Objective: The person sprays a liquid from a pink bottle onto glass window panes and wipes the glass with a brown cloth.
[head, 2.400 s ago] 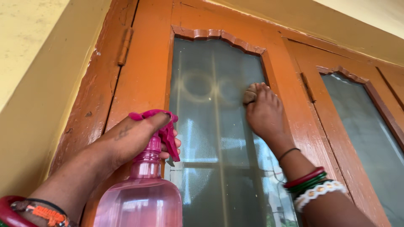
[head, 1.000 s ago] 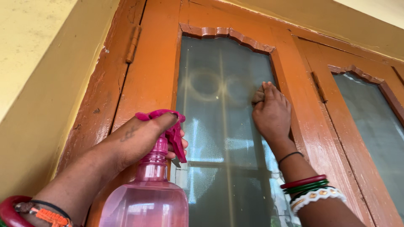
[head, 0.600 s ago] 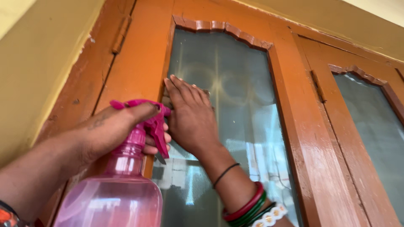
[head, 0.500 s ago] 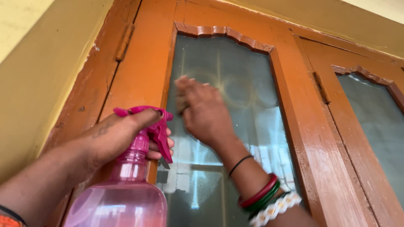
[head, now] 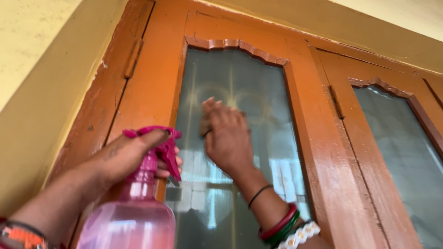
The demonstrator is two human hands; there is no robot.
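Observation:
My left hand [head: 122, 157] grips the neck and trigger of a pink spray bottle [head: 134, 216] at the lower left, its nozzle facing the glass. My right hand [head: 227, 136] presses flat on the frosted glass pane [head: 251, 78] of an orange wooden window shutter, fingers pointing up. A small brownish cloth or pad [head: 204, 128] shows at the hand's left edge, mostly hidden under the palm. The hand is blurred. Bangles ring both wrists.
The orange window frame [head: 152, 87] has a hinge [head: 133, 59] at the upper left. A second glazed shutter [head: 397, 138] stands to the right. A yellow wall [head: 41, 78] runs along the left and above the frame.
My right hand swept from the pane's right edge across to its left edge, then back toward the middle. The left hand kept its hold on the spray bottle.

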